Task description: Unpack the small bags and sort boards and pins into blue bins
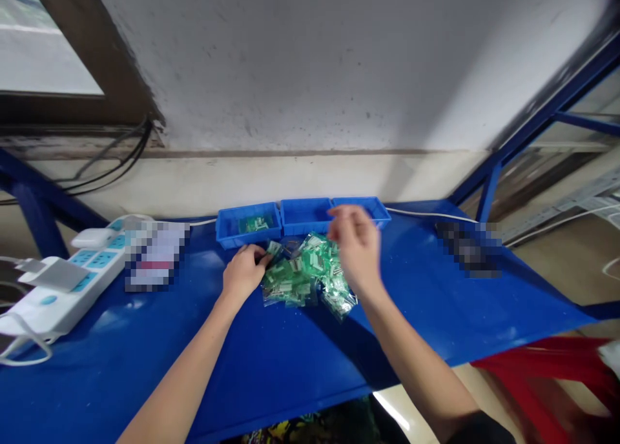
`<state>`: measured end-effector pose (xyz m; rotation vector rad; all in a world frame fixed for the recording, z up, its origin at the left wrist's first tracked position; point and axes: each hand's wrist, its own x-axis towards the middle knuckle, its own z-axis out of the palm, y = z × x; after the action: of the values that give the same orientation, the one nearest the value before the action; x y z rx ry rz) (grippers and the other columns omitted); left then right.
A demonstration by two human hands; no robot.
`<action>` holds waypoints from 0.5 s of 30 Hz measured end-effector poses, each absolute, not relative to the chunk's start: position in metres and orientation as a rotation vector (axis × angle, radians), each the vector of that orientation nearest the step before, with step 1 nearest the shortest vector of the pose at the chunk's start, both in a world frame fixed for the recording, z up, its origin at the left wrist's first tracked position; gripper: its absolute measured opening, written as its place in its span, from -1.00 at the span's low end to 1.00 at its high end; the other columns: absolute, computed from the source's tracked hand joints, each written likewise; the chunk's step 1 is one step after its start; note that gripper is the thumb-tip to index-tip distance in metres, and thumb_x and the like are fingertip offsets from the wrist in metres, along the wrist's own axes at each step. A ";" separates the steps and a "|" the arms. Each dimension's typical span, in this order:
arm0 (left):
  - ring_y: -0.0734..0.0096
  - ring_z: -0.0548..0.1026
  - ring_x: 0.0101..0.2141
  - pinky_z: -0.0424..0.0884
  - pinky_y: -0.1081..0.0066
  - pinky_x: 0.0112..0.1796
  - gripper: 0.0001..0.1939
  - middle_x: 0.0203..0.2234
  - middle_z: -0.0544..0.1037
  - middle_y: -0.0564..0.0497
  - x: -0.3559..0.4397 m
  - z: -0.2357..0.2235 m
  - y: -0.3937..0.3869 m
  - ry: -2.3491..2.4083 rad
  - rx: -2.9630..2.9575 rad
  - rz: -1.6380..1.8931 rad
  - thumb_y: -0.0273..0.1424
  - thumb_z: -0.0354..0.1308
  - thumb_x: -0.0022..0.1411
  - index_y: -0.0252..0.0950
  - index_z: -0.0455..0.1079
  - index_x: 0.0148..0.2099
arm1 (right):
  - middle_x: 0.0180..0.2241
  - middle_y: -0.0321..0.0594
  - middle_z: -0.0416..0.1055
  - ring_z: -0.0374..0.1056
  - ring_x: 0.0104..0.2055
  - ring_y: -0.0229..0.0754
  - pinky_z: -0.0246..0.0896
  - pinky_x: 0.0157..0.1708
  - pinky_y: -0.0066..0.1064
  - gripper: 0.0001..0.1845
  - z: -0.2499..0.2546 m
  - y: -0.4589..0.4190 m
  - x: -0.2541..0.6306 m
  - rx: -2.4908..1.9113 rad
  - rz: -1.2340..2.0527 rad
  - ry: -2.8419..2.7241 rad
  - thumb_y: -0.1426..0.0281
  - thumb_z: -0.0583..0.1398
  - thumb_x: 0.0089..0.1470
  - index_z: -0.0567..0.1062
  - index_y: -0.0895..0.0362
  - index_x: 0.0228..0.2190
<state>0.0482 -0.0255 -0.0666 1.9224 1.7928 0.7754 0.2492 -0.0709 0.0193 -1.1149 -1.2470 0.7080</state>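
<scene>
A heap of small clear plastic packets (290,279) with green and white contents lies in the middle of the blue table. At its left edge, my left hand (243,270) is closed, thumb and fingers pinching one small packet (274,248). My right hand (357,244) is raised over the right side of the heap, in front of the right blue bin (380,213). Motion blurs its curled fingers, so I cannot tell whether they hold anything. Behind the heap, the left blue bin (227,232) has some of the green packets inside, and the middle blue bin (305,211) stands beside it.
A white power strip (68,282) with plugs and cables runs along the table's left side. Next to it lies a pixelated pale item (157,257). A pixelated dark object (467,250) rests at the right. Blue frame bars and a red stool (542,366) flank the table.
</scene>
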 end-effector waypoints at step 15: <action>0.30 0.41 -0.11 0.37 0.28 -0.09 -0.80 -0.22 0.38 -0.05 0.062 -0.042 -0.067 1.129 2.264 1.347 -0.53 -0.02 0.23 -0.24 0.41 -0.34 | -0.63 -0.45 0.21 0.18 -0.61 -0.32 0.09 -0.59 -0.50 -0.70 -0.036 -0.073 0.208 -1.084 1.280 -0.962 0.18 0.21 -0.02 0.35 0.08 -0.27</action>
<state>0.0621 -0.0670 -0.0415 2.2644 1.1287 1.3468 0.2076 -0.0731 -0.0356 -1.0843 -0.9621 1.2798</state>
